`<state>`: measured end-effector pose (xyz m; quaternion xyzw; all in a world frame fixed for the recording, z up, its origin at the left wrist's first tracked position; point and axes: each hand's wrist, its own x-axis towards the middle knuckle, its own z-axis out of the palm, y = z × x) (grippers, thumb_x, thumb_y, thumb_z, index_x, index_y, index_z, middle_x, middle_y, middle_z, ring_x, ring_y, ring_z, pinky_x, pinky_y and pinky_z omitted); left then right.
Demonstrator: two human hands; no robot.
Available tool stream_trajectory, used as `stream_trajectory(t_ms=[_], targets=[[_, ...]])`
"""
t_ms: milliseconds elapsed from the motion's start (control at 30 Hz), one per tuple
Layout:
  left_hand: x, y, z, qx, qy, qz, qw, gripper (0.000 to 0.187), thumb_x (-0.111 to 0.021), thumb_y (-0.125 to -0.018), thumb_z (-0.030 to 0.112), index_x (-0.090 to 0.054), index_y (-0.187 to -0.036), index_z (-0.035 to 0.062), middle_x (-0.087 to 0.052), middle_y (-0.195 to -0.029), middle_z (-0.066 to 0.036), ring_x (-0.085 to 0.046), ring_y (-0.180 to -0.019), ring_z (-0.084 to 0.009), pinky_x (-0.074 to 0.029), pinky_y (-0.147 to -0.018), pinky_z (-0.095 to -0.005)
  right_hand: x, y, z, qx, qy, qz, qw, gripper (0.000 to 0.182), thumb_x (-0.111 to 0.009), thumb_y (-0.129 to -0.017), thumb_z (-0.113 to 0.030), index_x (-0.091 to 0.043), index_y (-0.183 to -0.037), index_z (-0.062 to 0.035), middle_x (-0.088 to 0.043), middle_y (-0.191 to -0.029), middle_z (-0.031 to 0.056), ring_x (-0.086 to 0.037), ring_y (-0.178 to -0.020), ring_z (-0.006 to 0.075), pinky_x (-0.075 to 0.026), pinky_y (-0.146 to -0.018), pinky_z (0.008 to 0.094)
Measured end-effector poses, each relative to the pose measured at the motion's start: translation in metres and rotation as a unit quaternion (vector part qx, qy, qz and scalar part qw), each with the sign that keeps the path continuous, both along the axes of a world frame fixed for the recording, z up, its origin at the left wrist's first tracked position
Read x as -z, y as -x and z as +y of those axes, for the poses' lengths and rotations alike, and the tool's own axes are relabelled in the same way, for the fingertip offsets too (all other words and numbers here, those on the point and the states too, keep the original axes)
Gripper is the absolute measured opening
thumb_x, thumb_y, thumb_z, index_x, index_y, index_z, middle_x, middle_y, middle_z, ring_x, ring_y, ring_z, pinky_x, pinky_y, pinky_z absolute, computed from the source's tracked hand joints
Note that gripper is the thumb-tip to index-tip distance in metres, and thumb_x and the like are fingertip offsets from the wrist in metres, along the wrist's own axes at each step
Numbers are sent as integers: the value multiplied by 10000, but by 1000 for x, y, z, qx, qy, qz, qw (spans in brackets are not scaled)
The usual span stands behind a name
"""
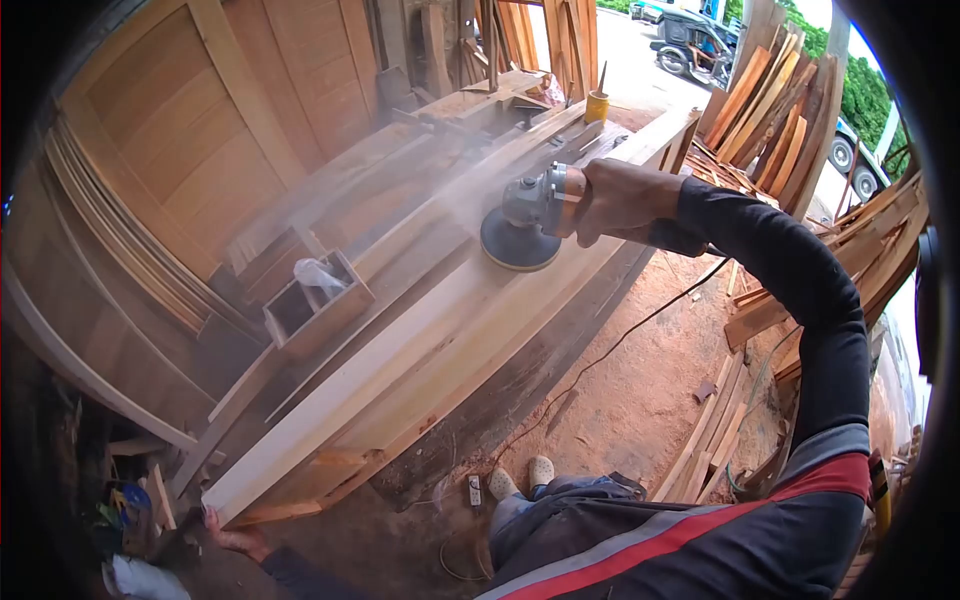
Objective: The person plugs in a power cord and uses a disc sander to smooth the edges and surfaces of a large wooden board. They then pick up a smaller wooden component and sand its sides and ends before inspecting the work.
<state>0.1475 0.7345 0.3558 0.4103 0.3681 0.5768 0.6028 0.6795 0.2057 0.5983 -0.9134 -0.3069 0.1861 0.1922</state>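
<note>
My right hand [628, 200] is wrapped around the body of an angle grinder [535, 203] fitted with a round sanding disc [520, 250]. The disc lies against the upper face of a long pale wooden panel [420, 350], and fine dust rises beside it. Down at the panel's near left corner, my left hand [238, 540] grips the end, its fingers partly hidden by the wood. A dark power cord [640, 335] runs from the grinder's rear toward the floor.
A small wooden box [320, 305] holding a crumpled plastic bag sits left of the panel. Panelled doors [190, 120] lean at the left. A yellow container [597, 105] stands at the bench's far end. Wood offcuts [765, 120] are stacked at right; sawdust [620, 400] covers the floor.
</note>
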Motion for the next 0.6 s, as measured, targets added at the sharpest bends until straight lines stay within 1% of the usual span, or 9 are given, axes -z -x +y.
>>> stream_trajectory(t_ms=[100,133,233,267,367,400,500,567,600], targets=[[14,10,17,16,-18,-11,1000,506,-642,-875,372,-628,-1297,92,-629,-1264,-109,-568,-1192,-298,-423,-1032,-451,8,4,16,-44,-27,16,999,421,-835,-609,-208,-759,-934,48,-742,-858,126,-701,-729,216,-558,-687,310],[10,14,15,104,18,-40,994,474,-640,-886,346,-639,-1272,73,-637,-1254,-107,-580,-1186,-294,-436,-1027,-445,11,6,22,-50,-31,20,998,421,-840,-610,-211,-761,-932,49,-745,-864,128,-703,-730,219,-559,-692,305],[11,9,9,93,28,-56,994,449,-633,-907,328,-643,-1252,41,-648,-1249,-119,-598,-1180,-293,-447,-1026,-446,9,25,40,-78,-37,16,996,436,-847,-609,-223,-766,-940,49,-750,-873,131,-707,-731,224,-560,-691,306],[16,11,13,99,20,-80,992,437,-615,-934,317,-640,-1251,16,-655,-1253,-132,-614,-1171,-290,-459,-1018,-439,8,30,48,-81,-28,18,996,435,-847,-609,-224,-767,-939,48,-749,-869,131,-705,-726,223,-561,-689,308],[17,10,13,104,-19,-56,993,428,-591,-954,310,-637,-1261,16,-654,-1257,-133,-626,-1148,-284,-469,-1010,-423,8,45,75,-103,-13,18,994,429,-845,-610,-226,-772,-936,43,-745,-849,129,-697,-705,220,-560,-673,313],[17,5,11,41,-25,-44,998,402,-585,-953,295,-635,-1238,17,-657,-1221,-125,-630,-1136,-278,-477,-997,-415,8,52,85,-116,-10,11,993,425,-843,-612,-227,-775,-934,42,-743,-838,128,-694,-692,217,-559,-663,315],[-12,-13,-15,97,-23,-65,993,427,-608,-910,308,-650,-1199,-3,-670,-1134,-115,-642,-1069,-292,-487,-979,-421,1,79,120,-145,12,24,989,404,-831,-624,-235,-784,-919,37,-735,-792,129,-681,-637,219,-553,-607,329],[-8,-12,-13,73,-22,-72,994,404,-621,-906,293,-656,-1188,6,-667,-1146,-122,-638,-1078,-289,-488,-972,-413,-5,101,145,-165,28,43,985,404,-827,-628,-240,-784,-920,37,-734,-784,134,-676,-616,224,-548,-586,337],[-6,-10,-11,71,-20,-68,995,402,-625,-905,291,-656,-1190,9,-665,-1153,-123,-635,-1087,-289,-488,-972,-414,-12,118,158,-176,43,38,983,379,-824,-638,-215,-774,-926,28,-720,-745,120,-668,-593,220,-547,-577,334]])
